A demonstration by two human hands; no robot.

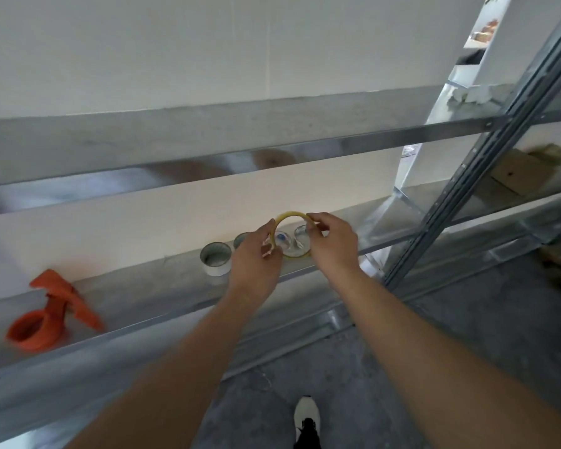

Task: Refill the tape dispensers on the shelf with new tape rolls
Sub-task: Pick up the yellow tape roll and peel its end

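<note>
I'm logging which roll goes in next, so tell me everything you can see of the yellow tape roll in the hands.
The yellow tape roll is a thin ring with a wide open centre; little tape thickness shows. It is held on edge, hole facing the camera, over the metal shelf. The left hand pinches its left side, the right hand its upper right side.
</note>
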